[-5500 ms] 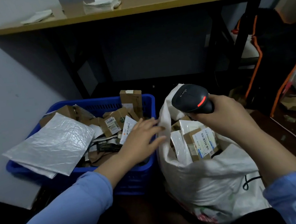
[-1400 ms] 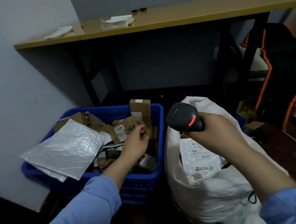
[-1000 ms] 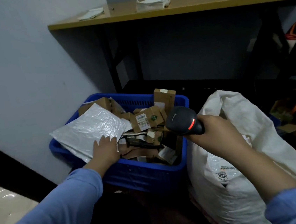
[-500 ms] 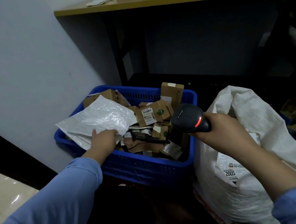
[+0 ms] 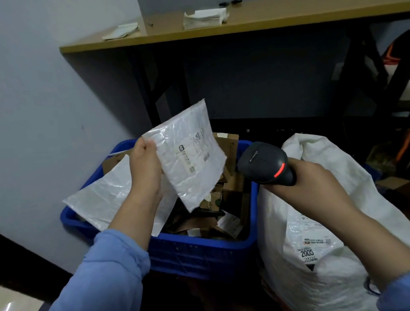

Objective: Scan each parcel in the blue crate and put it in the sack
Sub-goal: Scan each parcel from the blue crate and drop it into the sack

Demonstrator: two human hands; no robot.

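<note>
Lower right: one white sack (image 5: pixel 340 293), one labelled parcel (image 5: pixel 309 242) inside. Centre: one blue crate (image 5: pixel 201 254), holding one flat mailer (image 5: pixel 102 196) plus brown boxes (image 5: pixel 229 150). Above it, left hand (image 5: pixel 146 171) pinching one raised mailer (image 5: pixel 189 157), long axis near vertical, label facing camera. Right hand (image 5: pixel 313 184) wrapped round one scanner (image 5: pixel 263 164).

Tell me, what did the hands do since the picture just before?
The left hand gripped the top white mailer and lifted it up above the blue crate, its label showing. The right hand still holds the scanner beside the sack; a second white mailer stays in the crate.
</note>
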